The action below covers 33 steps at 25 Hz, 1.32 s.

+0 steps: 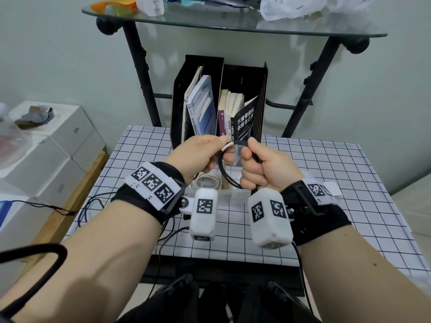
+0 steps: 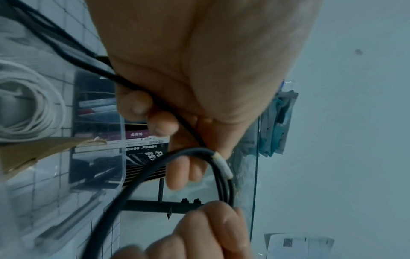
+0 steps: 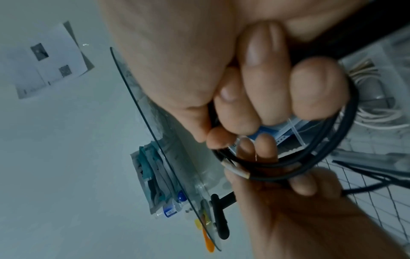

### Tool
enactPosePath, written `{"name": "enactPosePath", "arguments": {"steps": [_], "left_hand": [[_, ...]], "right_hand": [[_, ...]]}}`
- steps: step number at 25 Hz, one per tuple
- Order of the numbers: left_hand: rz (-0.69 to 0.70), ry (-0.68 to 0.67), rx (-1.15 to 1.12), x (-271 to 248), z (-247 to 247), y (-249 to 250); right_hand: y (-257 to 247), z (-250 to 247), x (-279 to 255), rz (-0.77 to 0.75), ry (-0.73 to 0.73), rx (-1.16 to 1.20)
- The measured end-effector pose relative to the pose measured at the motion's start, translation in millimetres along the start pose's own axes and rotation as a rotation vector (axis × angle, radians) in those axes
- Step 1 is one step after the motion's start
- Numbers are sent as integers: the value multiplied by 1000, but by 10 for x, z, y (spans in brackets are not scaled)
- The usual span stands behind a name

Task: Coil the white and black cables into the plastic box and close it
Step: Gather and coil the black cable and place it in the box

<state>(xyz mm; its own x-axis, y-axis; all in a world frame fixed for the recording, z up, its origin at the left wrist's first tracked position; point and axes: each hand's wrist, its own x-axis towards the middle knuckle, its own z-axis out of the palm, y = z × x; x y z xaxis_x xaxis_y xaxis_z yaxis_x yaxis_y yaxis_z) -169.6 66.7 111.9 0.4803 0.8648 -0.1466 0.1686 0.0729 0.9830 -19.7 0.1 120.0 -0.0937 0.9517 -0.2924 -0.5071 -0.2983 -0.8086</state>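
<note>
A black cable (image 1: 223,170) (image 2: 135,189) (image 3: 332,157) hangs in loops between both hands above the table. My left hand (image 1: 205,155) (image 2: 199,87) pinches it beside a short white sleeve (image 1: 227,146) (image 2: 223,164) (image 3: 236,169). My right hand (image 1: 258,164) (image 3: 266,87) has its fingers curled round the coil's other side. Below the hands, the white cable (image 1: 207,180) (image 2: 33,105) (image 3: 372,112) lies coiled in the clear plastic box (image 1: 229,194) (image 2: 121,157), which is open. The hands hide most of the box.
A black file holder (image 1: 219,101) full of books stands just behind the hands on the checked tablecloth (image 1: 326,183). A glass shelf (image 1: 233,24) on black legs hangs over it. White boxes (image 1: 46,148) sit at the left. Thin black wires (image 1: 93,206) trail off the table's left edge.
</note>
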Motion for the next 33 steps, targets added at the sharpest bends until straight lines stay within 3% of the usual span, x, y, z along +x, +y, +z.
{"name": "enactPosePath", "arguments": {"steps": [6, 9, 12, 14, 20, 25, 28, 33], "left_hand": [[58, -66, -49, -38, -44, -28], [43, -107, 28, -33, -103, -52], [5, -172, 106, -38, -111, -46], [12, -160, 91, -46, -94, -28], [84, -70, 12, -60, -72, -67], [65, -129, 110, -89, -170, -23], [51, -169, 210, -123, -224, 26], [-35, -83, 99, -205, -471, -32]], "right_hand": [[70, 38, 41, -35, 62, 29], [50, 41, 46, 55, 105, -47], [59, 48, 26, 55, 85, -181], [79, 58, 28, -2, 67, -184], [117, 39, 45, -151, 112, 106], [88, 90, 12, 34, 104, -35], [140, 181, 6, -32, 89, -150], [181, 270, 22, -135, 25, -69]]}}
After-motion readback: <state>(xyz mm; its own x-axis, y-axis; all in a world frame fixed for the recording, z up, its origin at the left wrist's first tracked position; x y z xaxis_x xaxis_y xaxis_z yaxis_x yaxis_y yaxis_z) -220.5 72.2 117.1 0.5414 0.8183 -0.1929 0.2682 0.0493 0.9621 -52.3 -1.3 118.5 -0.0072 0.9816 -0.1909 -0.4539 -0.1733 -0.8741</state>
